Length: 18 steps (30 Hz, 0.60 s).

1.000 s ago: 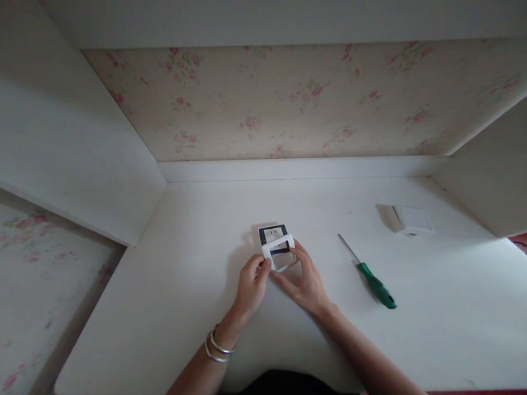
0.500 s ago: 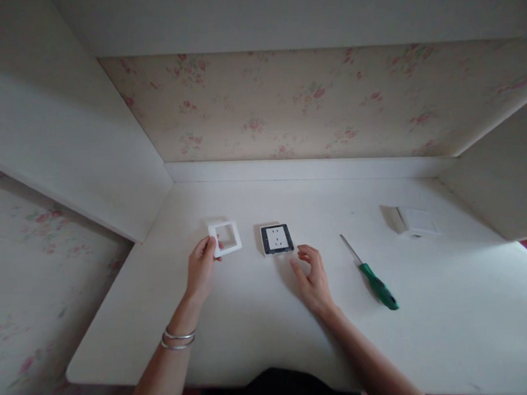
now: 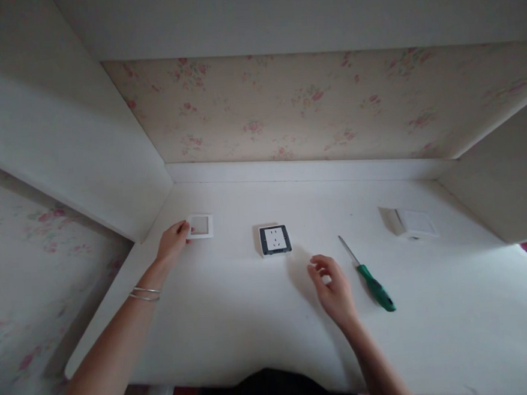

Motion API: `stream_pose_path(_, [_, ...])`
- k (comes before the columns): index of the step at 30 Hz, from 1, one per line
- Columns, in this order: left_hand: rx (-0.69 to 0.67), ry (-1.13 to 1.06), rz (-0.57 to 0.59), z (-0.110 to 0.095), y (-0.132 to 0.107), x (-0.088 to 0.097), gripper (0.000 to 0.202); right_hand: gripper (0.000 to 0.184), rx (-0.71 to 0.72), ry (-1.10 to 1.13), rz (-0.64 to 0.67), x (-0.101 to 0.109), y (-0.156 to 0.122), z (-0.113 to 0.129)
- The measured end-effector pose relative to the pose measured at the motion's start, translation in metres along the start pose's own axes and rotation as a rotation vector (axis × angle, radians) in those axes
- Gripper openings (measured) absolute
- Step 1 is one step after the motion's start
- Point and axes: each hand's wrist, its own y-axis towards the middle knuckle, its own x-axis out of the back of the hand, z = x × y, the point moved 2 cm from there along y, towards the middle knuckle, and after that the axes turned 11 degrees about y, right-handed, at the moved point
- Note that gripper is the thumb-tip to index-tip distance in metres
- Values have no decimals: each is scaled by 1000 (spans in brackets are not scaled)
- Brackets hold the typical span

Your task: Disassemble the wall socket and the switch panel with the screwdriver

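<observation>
Pinched by its left edge, a white square socket frame (image 3: pixel 210 226) is in my left hand (image 3: pixel 173 242), at the left of the desk. A wall socket (image 3: pixel 275 239) with a white face and dark surround lies in the middle, untouched. My right hand (image 3: pixel 334 286) hovers to the right of the socket with its fingers curled and apart, holding nothing I can see. Just beyond that hand lies a screwdriver (image 3: pixel 376 288) with a green handle, its metal tip pointing away to the left.
A white box-like piece (image 3: pixel 414 223) lies at the right of the white desk (image 3: pixel 235 308). White panels (image 3: pixel 59 115) enclose the desk at left and right, and flowered wallpaper (image 3: pixel 284 109) covers the back above a low ledge.
My left hand has carried the frame left, away from the socket, and the frame now looks flatter. My right hand has drawn back to the right, off the socket's side.
</observation>
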Motion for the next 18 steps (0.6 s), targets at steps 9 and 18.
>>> stream_pose_path(9, [-32, 118, -149, -3, 2, -17, 39, 68, -72, -698, -203, 131, -35, -43])
stream_pose_path(18, [-374, -423, 159, -92, -103, -96, 65, 58, -211, -618, -216, 103, -37, -46])
